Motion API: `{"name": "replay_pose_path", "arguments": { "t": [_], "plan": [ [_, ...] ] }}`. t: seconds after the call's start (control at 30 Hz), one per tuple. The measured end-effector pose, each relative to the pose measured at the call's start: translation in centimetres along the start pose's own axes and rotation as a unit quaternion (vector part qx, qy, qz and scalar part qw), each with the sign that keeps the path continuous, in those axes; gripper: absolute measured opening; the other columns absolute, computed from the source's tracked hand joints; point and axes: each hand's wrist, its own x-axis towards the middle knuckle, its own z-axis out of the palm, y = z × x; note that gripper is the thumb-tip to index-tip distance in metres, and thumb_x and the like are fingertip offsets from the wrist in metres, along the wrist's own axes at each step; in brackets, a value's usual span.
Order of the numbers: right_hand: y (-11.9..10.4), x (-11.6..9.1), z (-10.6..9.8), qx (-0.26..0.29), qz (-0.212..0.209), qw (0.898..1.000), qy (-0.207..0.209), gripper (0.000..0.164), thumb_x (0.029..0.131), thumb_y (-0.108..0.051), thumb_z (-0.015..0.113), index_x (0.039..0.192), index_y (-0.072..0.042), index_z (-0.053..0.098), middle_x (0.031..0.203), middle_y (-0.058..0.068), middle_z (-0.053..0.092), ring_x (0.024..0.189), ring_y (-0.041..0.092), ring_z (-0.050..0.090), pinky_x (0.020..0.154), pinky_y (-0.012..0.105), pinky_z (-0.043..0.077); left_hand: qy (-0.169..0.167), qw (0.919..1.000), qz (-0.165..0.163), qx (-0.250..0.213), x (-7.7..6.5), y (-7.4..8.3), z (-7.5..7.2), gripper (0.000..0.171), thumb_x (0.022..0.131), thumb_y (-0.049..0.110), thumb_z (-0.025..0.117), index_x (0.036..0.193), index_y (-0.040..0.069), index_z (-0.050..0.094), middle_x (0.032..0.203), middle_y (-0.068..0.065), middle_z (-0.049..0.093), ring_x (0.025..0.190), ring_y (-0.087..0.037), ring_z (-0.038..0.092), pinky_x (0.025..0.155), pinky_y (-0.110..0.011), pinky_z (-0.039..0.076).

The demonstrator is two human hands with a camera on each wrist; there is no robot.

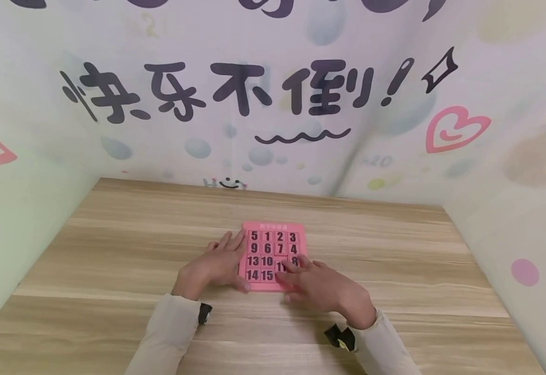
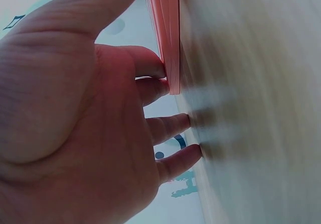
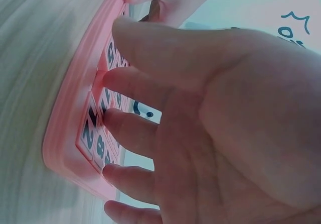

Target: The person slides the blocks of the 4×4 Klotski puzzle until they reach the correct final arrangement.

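Observation:
A pink number slide puzzle (image 1: 274, 227) lies flat on the wooden table, its tiles printed with black numerals. My left hand (image 1: 218, 263) holds its left side, the thumb on the near corner and the index and middle fingertips at the edge; the other two fingertips rest on the table in the left wrist view. My right hand (image 1: 321, 286) reaches over the near right part, fingers extended, fingertips touching the tiles. Tile 11 (image 1: 279, 267) sits partly between rows, with a narrow gap above it. Tile 12 (image 3: 90, 128) shows at the corner in the right wrist view.
The wood-grain table (image 1: 137, 219) surrounds the puzzle. Behind it stands a white wall covering (image 1: 169, 156) with black characters, bubbles and hearts. Side walls close in at left and right. Dark bands (image 1: 340, 337) sit at both wrists, by the pale sleeves.

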Motion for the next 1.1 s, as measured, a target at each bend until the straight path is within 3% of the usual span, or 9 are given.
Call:
{"name": "replay_pose_path", "arguments": {
  "t": [1.1],
  "plan": [
    [0.91,0.54,0.51,0.051,0.014,0.998,0.032,0.048,0.101,-0.038,0.054,0.147,-0.025,0.051,0.162,0.005,0.029,0.147,0.046,0.02,0.117,0.062,0.022,0.001,1.0,0.003,0.005,-0.09,-0.13,0.08,0.115,0.076,0.041,0.083,0.158,0.001,0.013,0.167,-0.01,-0.001,0.153,-0.039,-0.004,0.122,-0.058,0.004]
  ]
}}
